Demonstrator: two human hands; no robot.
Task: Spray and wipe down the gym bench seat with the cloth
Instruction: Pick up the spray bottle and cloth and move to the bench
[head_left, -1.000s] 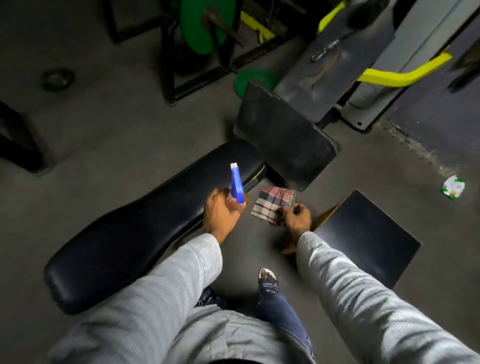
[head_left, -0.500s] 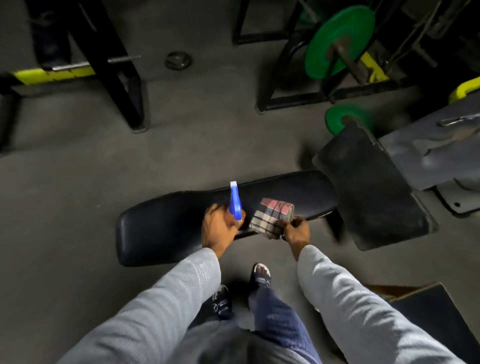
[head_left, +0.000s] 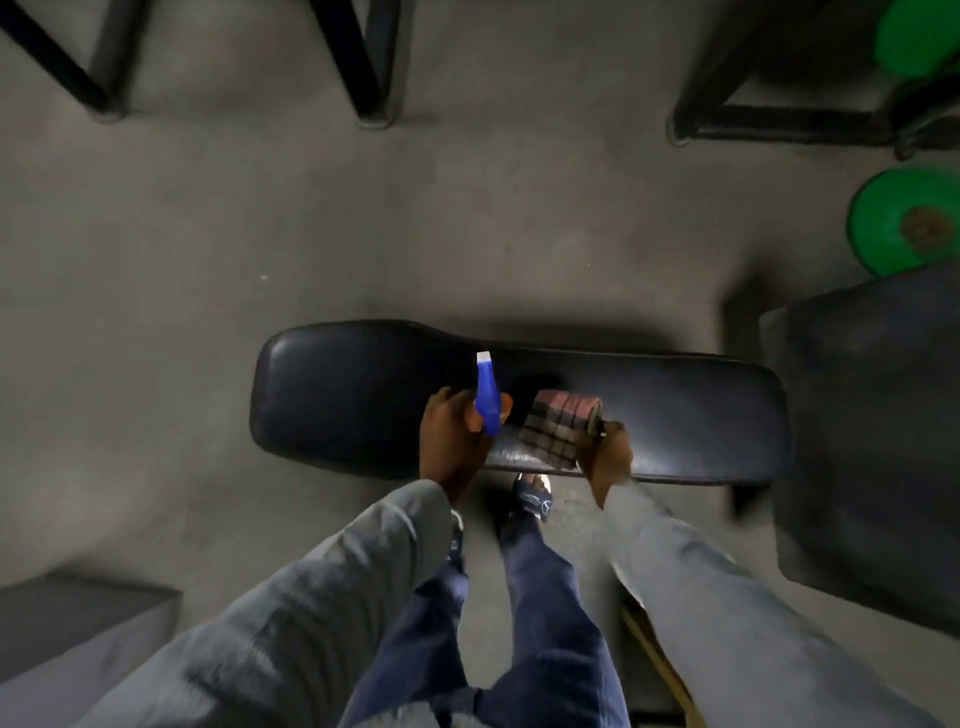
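Note:
The black padded gym bench seat lies crosswise on the concrete floor right in front of me. My left hand grips a blue spray bottle with a white nozzle tip, nozzle pointing away over the seat. My right hand holds a folded red-and-grey plaid cloth just above the seat's near edge. Whether the cloth touches the pad I cannot tell. Both hands hover over the middle of the bench.
Black rack legs stand on the floor beyond the bench. Green weight plates sit at the far right. A dark pad lies to the right, a grey block at lower left. My shoe is under the bench's near edge.
My view has swung left so the bench now lies square across in front of me. Both hands have come over the seat, still holding the bottle and the cloth.

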